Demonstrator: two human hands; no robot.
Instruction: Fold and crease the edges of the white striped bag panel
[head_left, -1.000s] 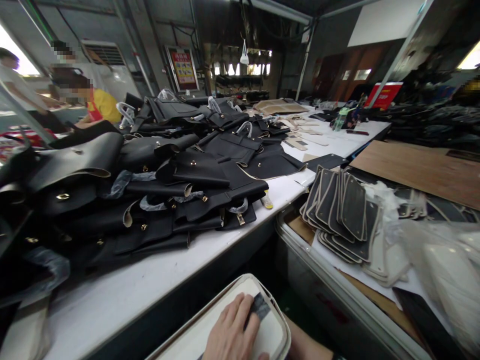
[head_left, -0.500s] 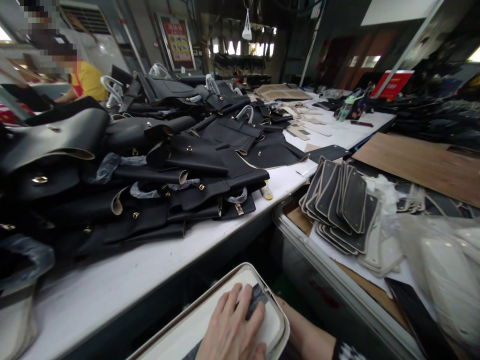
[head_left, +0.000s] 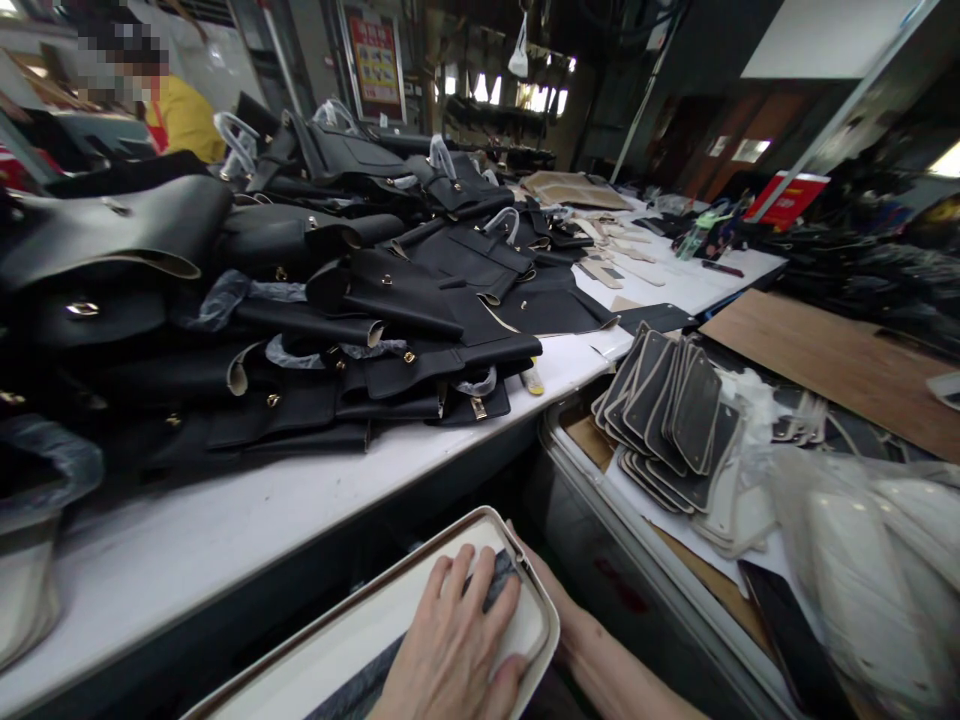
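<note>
A white rounded panel with a beige rim [head_left: 360, 625] lies tilted low in front of me. My left hand [head_left: 450, 655] rests flat on it, fingers spread, pressing a dark grey strip [head_left: 501, 578] against its far corner. My right hand [head_left: 559, 625] comes in from the lower right and grips that corner's edge from beneath, most of its fingers hidden under the panel. The panel hangs just in front of the white worktable [head_left: 225, 530].
A heap of black leather bag parts with gold snaps [head_left: 337, 340] covers the table. To the right stand upright black panels with pale rims [head_left: 667, 410], loose white panels [head_left: 862, 530] and a brown board [head_left: 817, 350]. A person in yellow [head_left: 180, 115] works at the far left.
The panel and my left hand have shifted left and up in view. More of my right forearm shows. The view has tilted slightly downward.
</note>
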